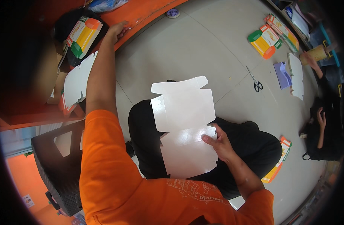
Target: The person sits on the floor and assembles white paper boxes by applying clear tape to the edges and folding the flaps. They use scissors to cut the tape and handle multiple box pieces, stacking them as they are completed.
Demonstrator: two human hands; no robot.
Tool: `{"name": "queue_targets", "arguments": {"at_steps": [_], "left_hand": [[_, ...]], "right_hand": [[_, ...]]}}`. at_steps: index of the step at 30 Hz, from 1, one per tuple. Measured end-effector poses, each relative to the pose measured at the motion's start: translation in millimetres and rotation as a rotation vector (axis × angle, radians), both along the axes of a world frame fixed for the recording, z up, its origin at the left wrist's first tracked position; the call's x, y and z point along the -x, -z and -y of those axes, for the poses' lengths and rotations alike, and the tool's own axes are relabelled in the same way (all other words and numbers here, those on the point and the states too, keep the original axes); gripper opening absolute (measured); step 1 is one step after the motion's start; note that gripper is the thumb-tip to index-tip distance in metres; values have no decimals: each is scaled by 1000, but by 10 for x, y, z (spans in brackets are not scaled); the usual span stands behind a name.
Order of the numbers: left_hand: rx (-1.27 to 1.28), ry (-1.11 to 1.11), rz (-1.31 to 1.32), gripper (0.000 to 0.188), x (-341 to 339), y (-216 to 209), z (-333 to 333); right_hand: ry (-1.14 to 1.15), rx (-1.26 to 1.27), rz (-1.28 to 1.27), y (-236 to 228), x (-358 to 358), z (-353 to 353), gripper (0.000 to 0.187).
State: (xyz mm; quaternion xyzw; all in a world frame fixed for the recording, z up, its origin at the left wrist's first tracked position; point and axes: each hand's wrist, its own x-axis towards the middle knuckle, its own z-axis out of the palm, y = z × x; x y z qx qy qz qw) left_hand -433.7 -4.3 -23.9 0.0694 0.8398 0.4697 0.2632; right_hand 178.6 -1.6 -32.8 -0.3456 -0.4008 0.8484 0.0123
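Observation:
A flat, unfolded cardboard box blank [184,110], white side up with notched flaps, lies across my lap. My right hand [220,144] grips its right edge, thumb on top and fingers underneath. Stretched out to the upper left, my left hand [118,32] is at the edge of an orange shelf [145,18]. Its fingers are bent together, with a tiny pale bit at the tips that is too small to name. Below that arm rests a stack of white box blanks [79,82], and a printed yellow, orange and green blank [83,36] lies beside it.
Scissors [257,86] lie open on the tiled floor, near a purple piece [282,75] and more white blanks [297,77]. Printed blanks [265,42] lie farther back. A purple roll [173,13] sits by the shelf. At the right edge is another person's hand [321,118].

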Motion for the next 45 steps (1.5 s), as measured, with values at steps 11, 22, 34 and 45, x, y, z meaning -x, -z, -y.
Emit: {"name": "queue_targets", "arguments": {"at_steps": [11, 22, 34, 45], "left_hand": [[68, 20, -37, 12, 278, 210, -6], [-133, 102, -421, 23, -277, 200, 163], [-141, 277, -1105, 16, -299, 669, 302], [-500, 102, -682, 21, -211, 520, 208]], "right_hand": [[-5, -13, -18, 25, 0, 14, 41], [-2, 1, -26, 31, -4, 16, 43], [-7, -1, -33, 31, 10, 23, 42], [-4, 6, -10, 46, 6, 6, 42]]}}
